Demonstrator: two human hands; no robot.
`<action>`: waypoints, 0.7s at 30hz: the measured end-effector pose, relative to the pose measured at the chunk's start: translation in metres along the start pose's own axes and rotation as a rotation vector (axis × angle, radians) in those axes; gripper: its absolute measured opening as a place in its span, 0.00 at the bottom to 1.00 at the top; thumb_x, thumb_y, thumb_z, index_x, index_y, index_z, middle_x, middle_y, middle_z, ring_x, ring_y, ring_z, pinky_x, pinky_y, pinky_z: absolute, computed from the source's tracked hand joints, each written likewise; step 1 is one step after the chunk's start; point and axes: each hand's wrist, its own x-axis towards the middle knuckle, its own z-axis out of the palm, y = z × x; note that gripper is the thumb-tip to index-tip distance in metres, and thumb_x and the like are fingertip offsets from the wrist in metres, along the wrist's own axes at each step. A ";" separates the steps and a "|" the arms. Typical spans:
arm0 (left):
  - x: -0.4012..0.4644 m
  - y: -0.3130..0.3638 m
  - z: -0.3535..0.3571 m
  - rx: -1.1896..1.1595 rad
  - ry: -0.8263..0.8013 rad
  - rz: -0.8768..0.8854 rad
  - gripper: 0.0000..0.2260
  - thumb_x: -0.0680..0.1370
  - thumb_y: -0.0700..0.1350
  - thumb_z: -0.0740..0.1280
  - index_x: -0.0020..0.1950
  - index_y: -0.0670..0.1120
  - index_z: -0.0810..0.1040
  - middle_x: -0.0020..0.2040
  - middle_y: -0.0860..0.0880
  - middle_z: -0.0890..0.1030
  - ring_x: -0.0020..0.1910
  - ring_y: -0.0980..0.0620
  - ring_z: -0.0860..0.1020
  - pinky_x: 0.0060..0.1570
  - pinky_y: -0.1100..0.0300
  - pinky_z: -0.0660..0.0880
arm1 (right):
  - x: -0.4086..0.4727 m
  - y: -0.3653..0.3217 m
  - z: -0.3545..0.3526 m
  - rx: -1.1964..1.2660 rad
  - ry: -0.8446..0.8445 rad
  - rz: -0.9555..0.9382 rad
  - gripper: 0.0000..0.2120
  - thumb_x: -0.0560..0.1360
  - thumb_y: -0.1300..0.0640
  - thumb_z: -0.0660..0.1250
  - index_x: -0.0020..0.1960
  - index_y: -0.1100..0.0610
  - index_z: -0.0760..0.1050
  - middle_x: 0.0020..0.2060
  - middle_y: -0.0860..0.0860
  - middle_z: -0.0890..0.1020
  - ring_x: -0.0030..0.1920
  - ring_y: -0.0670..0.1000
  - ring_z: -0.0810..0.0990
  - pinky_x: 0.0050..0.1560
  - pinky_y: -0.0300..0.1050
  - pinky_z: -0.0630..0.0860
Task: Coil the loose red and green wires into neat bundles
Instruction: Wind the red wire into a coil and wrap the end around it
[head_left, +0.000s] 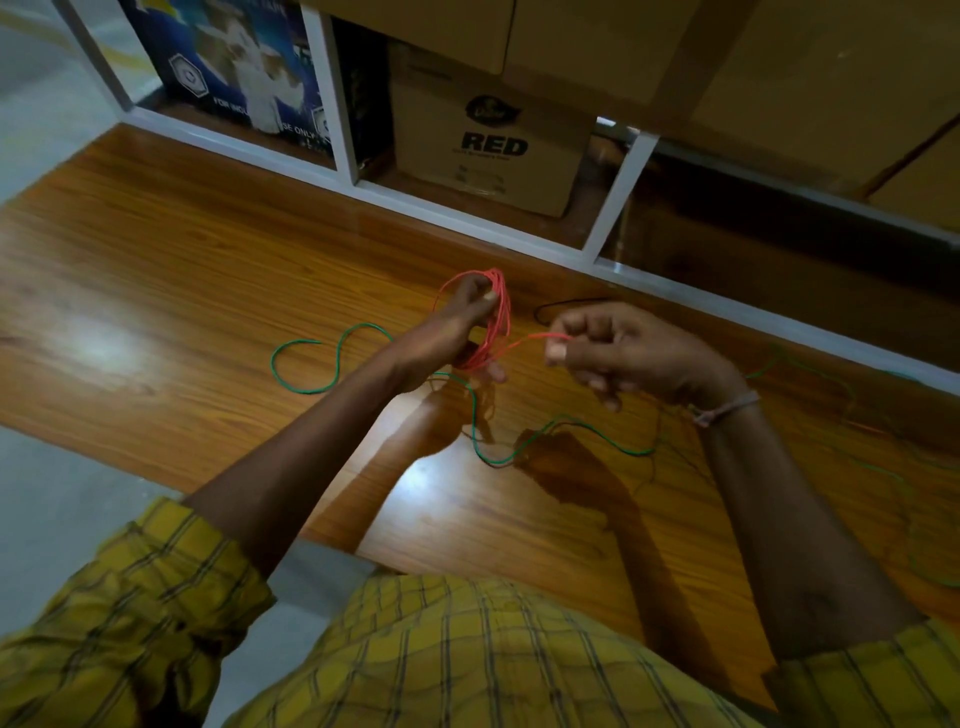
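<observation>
Closest in, yellow checked sleeves (156, 587) are seen over a glossy wooden table (171, 260), and the green wire (474, 415) is left snaking loose on it under and beside both forearms, uncoiled. A bit further out, the red wire (496, 317) is mostly looped into a bundle that's held up off the table by the left hand (457, 332), grip closed round the loops, while its free tail is pinched between thumb and finger of the right hand (628, 353), grip closed tight. At the back, a cardboard box (493, 140) marked RED is parked behind a white frame (618, 197).
</observation>
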 end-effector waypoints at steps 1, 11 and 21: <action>-0.002 0.000 -0.001 0.018 -0.043 -0.006 0.17 0.89 0.54 0.56 0.77 0.51 0.62 0.64 0.37 0.80 0.34 0.43 0.84 0.39 0.53 0.83 | 0.001 -0.002 -0.006 0.000 0.060 -0.017 0.09 0.83 0.58 0.67 0.55 0.65 0.78 0.29 0.54 0.74 0.25 0.51 0.69 0.25 0.42 0.71; -0.024 0.004 -0.002 -0.249 -0.419 -0.060 0.21 0.90 0.53 0.51 0.83 0.51 0.62 0.69 0.24 0.74 0.26 0.53 0.73 0.32 0.59 0.72 | 0.044 0.021 -0.017 -0.218 0.464 -0.198 0.08 0.82 0.60 0.70 0.55 0.65 0.80 0.46 0.58 0.84 0.43 0.44 0.82 0.42 0.36 0.78; -0.029 0.024 -0.004 -0.785 -0.599 0.025 0.25 0.90 0.54 0.43 0.87 0.50 0.52 0.74 0.30 0.69 0.21 0.60 0.66 0.31 0.65 0.74 | 0.050 0.071 0.026 -0.129 0.489 -0.047 0.11 0.87 0.55 0.63 0.52 0.57 0.83 0.34 0.51 0.83 0.30 0.49 0.78 0.33 0.39 0.73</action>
